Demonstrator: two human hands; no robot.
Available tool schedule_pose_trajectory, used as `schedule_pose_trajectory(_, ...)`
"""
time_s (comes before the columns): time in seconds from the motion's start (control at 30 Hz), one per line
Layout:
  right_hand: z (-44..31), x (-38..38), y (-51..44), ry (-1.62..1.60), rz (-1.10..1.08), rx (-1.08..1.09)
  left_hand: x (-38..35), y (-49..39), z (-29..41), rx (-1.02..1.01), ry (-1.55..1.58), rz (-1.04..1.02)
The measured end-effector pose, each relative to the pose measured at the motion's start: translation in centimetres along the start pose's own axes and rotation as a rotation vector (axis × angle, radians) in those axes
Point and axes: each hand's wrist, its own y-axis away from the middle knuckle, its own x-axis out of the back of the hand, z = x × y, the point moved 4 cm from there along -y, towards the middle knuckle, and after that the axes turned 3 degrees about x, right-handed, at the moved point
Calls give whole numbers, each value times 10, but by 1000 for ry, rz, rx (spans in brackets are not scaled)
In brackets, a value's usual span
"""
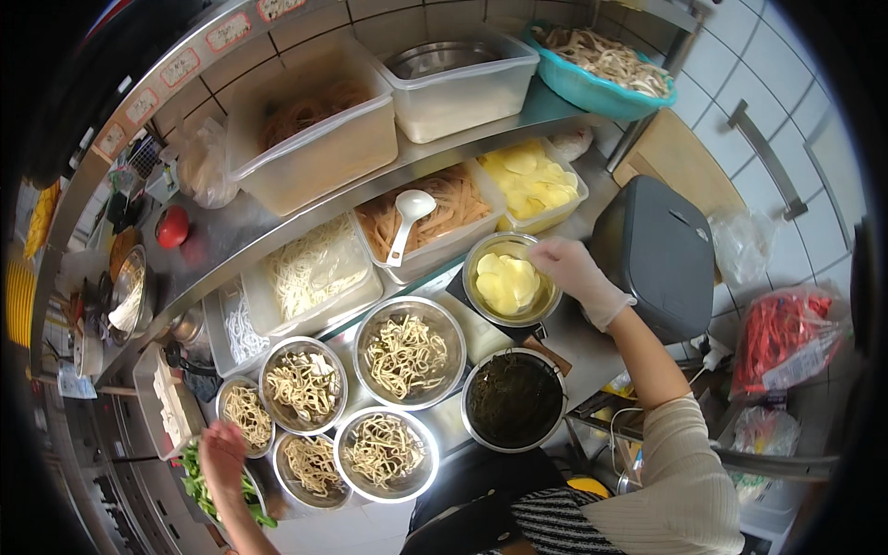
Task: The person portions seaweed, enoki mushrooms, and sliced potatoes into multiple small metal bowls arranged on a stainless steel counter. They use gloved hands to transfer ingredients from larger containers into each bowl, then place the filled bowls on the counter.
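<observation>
My right hand (576,274), in a thin clear glove, is at the right rim of a metal bowl (508,281) of yellow potato slices; its fingertips are blurred, and I cannot tell whether they pinch anything. My left hand (223,451), which looks bare, is over a container of green leafy vegetables (196,479), its fingers blurred. Several steel bowls of tofu-like strips stand between my hands, among them a large one (409,352) and one near the front edge (386,454). A bowl of dark green shreds (515,400) is below the potato bowl.
Behind the bowls stand plastic tubs of white noodle-like strands (312,267), orange strips (451,208) with a white ladle (411,220), and potato slices (534,180). A metal shelf (333,187) overhangs them. A dark grey bin (655,257) stands right, a tray with white blocks (170,402) left.
</observation>
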Motion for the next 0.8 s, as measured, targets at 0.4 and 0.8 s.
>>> schedule_pose_trajectory(0.4, 32, -80, -18, 501, -239, 534, -117, 125, -136, 199, -93, -22)
schedule_pose_trajectory(0.8, -8, -43, 3, -851, -72, -63, -220, 101, -154, 249, -294, -212)
